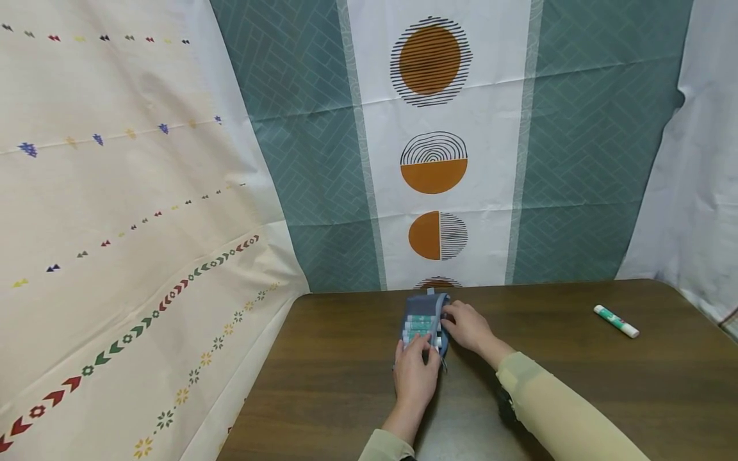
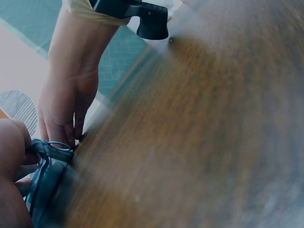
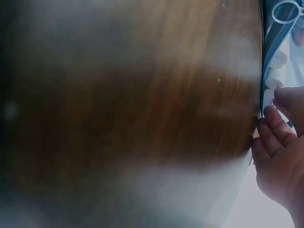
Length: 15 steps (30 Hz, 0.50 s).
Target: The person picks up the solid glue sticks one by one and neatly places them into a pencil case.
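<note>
A blue-grey zippered pouch point(image 1: 418, 307) lies on the table, its zip open along the right side. Several white-and-green glue sticks point(image 1: 419, 327) show through its clear front. My left hand point(image 1: 416, 376) grips the pouch at its near end, thumb and fingers at the open edge. At the opening on the right, my right hand point(image 1: 468, 328) has its thumb and forefinger on the white end of a glue stick point(image 3: 269, 97) inside. The zip's ring pull point(image 3: 286, 12) hangs at the near end. Part of the pouch is hidden behind my fingers.
Another glue stick point(image 1: 616, 321) lies by itself on the brown wooden table point(image 1: 553, 384), far to the right. Behind the table hangs a green-and-white patterned cloth point(image 1: 369, 160), and a cream embroidered cloth point(image 1: 115, 256) drapes along the left.
</note>
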Available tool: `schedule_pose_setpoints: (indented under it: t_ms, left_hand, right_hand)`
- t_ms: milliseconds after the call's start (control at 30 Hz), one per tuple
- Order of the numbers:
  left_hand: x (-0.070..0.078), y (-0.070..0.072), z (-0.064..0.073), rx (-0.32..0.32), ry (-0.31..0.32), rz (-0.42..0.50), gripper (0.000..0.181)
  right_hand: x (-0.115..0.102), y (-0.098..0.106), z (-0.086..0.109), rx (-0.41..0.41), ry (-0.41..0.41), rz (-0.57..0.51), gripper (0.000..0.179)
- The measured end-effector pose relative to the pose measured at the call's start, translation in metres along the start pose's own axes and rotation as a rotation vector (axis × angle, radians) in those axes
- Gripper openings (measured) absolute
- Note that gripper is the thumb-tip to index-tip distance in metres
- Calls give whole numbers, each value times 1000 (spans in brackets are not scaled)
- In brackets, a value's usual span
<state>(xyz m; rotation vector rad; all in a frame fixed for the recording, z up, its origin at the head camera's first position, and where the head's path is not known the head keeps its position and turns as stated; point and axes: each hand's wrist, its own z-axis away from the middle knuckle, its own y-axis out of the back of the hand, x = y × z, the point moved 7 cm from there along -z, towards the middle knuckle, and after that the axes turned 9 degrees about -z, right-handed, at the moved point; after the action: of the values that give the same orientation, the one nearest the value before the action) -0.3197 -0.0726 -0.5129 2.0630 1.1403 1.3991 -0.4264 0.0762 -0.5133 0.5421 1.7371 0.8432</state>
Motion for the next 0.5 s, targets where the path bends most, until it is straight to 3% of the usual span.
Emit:
schedule_pose_setpoints:
  t_ms: [200, 500]
  left_hand:
    - [2, 1, 0, 9, -19, -3, 13]
    - [2, 2, 0, 13, -17, 5, 16]
  right_hand:
    - [3, 0, 2, -5, -22, -31, 34]
    - [2, 4, 10, -21, 60, -96, 36]
